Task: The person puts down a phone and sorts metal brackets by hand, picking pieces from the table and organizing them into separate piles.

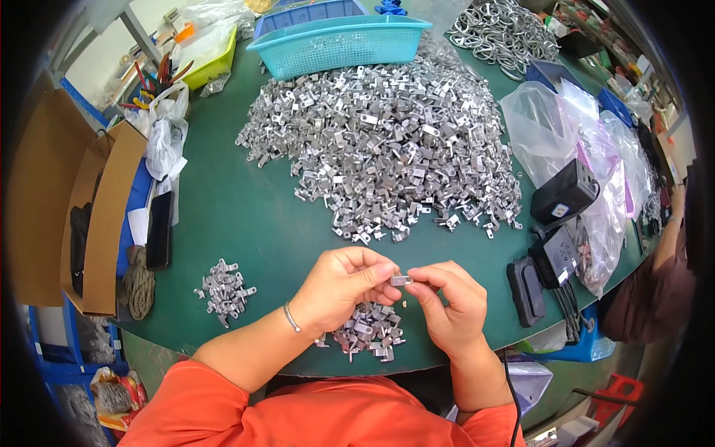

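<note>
You're in a small assembly workshop: green desk [246, 216], heaped metal brackets [387, 141], plastic baskets [339, 43], cardboard boxes [100, 216].

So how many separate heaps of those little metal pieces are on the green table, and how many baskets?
Heaps of small metal brackets: 3, the big heap, a small heap and another below the hands
Baskets: 2, teal and blue
Total: 5

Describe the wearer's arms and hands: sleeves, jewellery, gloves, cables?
Both hands are bare, no gloves. The left hand has a thin silver metal bangle at the wrist; the right hand shows no jewellery. Short orange fabric sleeves leave the forearms uncovered. A thin black cable runs beside the right forearm.
</note>
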Demonstrator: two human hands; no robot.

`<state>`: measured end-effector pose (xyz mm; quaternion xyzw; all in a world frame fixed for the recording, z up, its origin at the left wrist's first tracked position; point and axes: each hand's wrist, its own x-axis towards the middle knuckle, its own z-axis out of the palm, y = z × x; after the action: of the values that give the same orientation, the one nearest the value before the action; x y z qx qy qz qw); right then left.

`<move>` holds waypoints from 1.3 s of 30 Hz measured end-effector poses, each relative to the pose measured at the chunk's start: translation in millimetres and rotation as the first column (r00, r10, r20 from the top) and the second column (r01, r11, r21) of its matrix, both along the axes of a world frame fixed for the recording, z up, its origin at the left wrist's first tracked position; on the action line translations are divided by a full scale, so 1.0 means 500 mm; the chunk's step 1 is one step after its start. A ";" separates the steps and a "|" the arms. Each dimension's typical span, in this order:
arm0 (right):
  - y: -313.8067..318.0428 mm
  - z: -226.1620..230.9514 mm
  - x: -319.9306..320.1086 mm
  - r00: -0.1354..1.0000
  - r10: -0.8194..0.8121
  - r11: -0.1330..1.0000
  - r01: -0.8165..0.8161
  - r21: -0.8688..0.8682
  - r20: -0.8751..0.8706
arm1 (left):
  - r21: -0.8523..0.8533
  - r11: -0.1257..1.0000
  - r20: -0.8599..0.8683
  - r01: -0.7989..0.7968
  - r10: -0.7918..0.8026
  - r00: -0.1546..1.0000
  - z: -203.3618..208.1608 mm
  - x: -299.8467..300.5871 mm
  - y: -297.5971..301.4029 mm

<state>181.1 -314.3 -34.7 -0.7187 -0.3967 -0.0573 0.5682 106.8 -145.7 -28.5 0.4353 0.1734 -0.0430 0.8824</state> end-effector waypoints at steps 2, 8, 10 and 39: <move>0.002 0.000 0.001 1.000 -0.006 1.000 0.006 -0.004 0.000 | -0.016 1.000 -0.017 0.007 -0.007 1.000 -0.009 0.000 0.000; -0.003 0.005 -0.005 1.000 0.005 1.000 -0.005 -0.020 -0.012 | -0.052 0.997 0.011 0.056 -0.055 0.998 -0.008 -0.012 0.000; -0.005 0.006 -0.007 1.000 0.001 1.000 -0.001 -0.016 -0.008 | -0.022 0.999 0.001 0.046 -0.046 0.999 -0.008 -0.014 -0.003; -0.010 0.004 -0.014 0.956 0.150 0.985 -0.166 -0.040 -0.253 | 0.541 0.839 0.283 -0.055 -0.120 0.952 0.002 -0.058 0.003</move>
<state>174.0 -319.3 -32.4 -0.7030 -0.3801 0.0909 0.5941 77.9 -144.3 -27.6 0.6713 0.0325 0.0602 0.7380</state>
